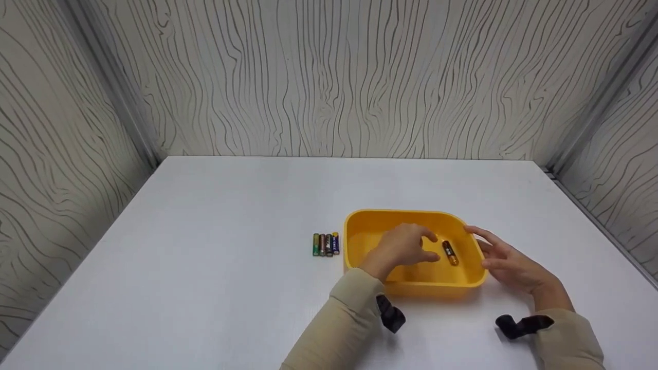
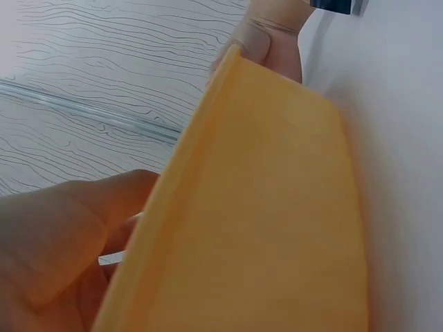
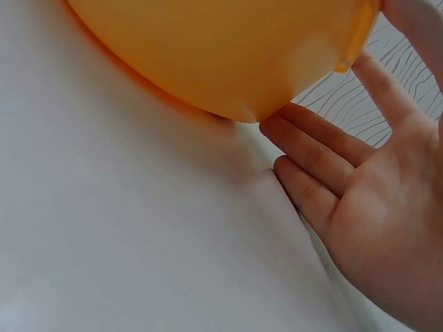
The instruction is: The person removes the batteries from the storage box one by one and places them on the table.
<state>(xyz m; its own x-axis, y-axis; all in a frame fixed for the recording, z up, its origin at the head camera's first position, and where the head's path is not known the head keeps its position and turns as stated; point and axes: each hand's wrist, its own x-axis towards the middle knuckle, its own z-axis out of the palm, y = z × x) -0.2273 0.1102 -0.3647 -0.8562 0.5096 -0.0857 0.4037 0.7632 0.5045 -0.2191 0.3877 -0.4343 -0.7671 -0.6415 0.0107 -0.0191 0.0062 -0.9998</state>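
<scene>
A yellow plastic tub [image 1: 411,290] stands on the white table, with one dark battery [image 1: 450,253] with an orange-gold end lying on its floor. Inside the tub's outline, my left hand [image 1: 403,245] reaches in from the near side. Its thumb and fingers are spread apart just left of that battery, holding nothing. The tub wall [image 2: 277,187] hides part of this hand in the left wrist view. At the tub's right end, my right hand [image 1: 514,267] rests extended fingers [image 3: 311,152] and thumb against the outside and rim.
Several batteries [image 1: 326,244] stand or lie side by side in a row, just left of the tub. The white table [image 1: 205,257] is bordered by wood-grain-patterned panels [image 1: 324,77] behind and at the sides. Black wrist straps [image 1: 393,316] hang at both sleeves.
</scene>
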